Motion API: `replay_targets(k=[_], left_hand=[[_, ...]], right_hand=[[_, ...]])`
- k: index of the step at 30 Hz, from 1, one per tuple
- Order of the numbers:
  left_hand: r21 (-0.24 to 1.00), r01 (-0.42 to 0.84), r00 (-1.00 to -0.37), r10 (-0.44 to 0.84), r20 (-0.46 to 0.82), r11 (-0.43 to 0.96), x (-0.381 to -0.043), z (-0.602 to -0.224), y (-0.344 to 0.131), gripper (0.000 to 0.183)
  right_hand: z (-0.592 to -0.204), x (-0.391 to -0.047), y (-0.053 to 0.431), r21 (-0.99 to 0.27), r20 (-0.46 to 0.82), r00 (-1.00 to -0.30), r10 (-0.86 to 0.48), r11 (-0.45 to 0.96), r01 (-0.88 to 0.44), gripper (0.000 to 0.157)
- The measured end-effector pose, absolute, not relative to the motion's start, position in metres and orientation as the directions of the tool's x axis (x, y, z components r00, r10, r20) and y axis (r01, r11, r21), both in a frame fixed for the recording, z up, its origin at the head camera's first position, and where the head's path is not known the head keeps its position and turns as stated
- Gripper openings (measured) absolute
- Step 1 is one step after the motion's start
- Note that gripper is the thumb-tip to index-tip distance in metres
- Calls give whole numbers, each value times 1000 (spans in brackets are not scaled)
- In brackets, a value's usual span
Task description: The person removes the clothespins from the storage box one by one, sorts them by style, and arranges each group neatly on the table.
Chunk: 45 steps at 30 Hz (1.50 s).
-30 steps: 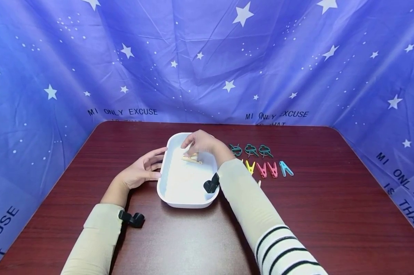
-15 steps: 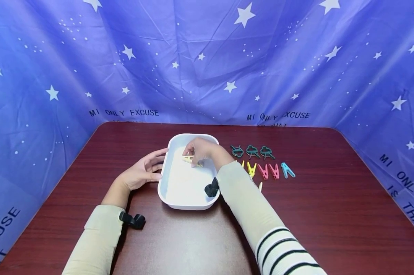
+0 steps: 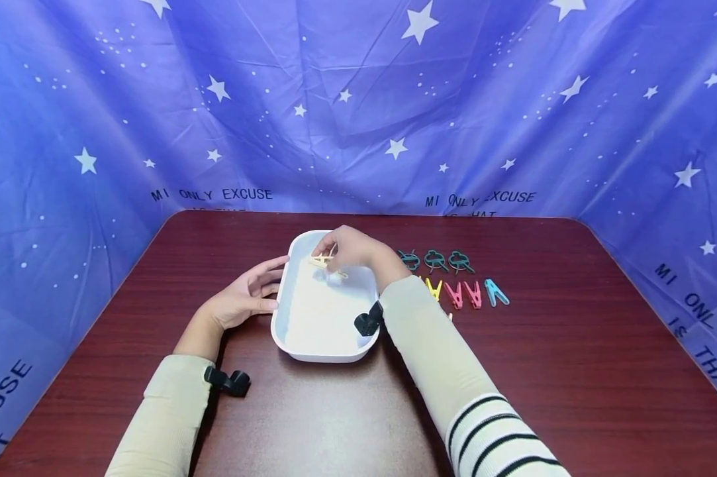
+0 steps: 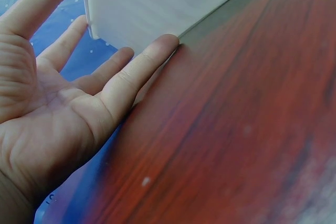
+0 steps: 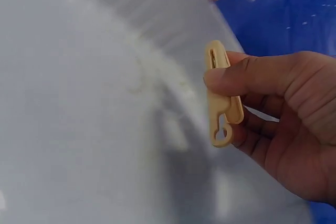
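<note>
A white rectangular tray (image 3: 328,324) stands on the table, longer from front to back. Its left wall is touched by my left hand (image 3: 239,298), whose thumb and fingers are spread and mostly straight. The left wrist view shows those fingertips right at the tray wall (image 4: 152,3). Over the far part of the tray floor, my right hand (image 3: 355,252) pinches a pale yellow clothespin (image 5: 218,103) between thumb and fingers. In the right wrist view the clothespin's hooked end points down, and a dark shadow lies on the tray floor beside it.
Right of the tray, green round clips (image 3: 435,261) form a back row. In front of them lie a yellow clothespin (image 3: 433,289), pink clothespins (image 3: 473,295) and a blue clothespin (image 3: 496,292). My right forearm (image 3: 435,358) partly hides that area. A starry blue cloth (image 3: 358,132) hangs behind the table.
My right hand came down to the clothespin in the tray, took hold of it and has risen slightly with it. My left hand has stayed at the tray's left wall.
</note>
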State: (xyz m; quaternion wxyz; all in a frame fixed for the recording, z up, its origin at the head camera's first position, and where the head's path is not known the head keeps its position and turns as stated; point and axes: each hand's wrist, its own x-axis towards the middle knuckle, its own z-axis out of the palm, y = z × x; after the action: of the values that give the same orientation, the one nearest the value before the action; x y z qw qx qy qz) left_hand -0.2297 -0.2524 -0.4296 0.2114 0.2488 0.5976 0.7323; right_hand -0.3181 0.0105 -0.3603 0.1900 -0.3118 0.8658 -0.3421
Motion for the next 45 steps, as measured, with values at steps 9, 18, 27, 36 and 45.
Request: replay_targets(k=[9, 18, 27, 36, 45], left_hand=[[982, -14, -791, 603, 104, -187, -230, -430, -253, 86], [982, -5, -791, 601, 112, -190, -230, -430, -253, 86], [981, -9, -792, 601, 112, -195, -230, -429, -252, 87], [982, 10, -784, 608, 126, -190, -229, -432, -254, 86], [982, 8, -785, 607, 123, -189, -228, -431, -253, 85]], right_hand=[[-333, -310, 30, -722, -39, -756, -653, 542, -431, 32], [-325, -302, 51, -736, 8, -764, -646, 514, -442, 34], [-322, -287, 75, -747, 62, -772, -633, 483, -456, 39], [-333, -265, 102, -819, 171, -796, -580, 365, -442, 41], [-345, -247, 134, -825, 208, -828, -521, 361, -435, 44]])
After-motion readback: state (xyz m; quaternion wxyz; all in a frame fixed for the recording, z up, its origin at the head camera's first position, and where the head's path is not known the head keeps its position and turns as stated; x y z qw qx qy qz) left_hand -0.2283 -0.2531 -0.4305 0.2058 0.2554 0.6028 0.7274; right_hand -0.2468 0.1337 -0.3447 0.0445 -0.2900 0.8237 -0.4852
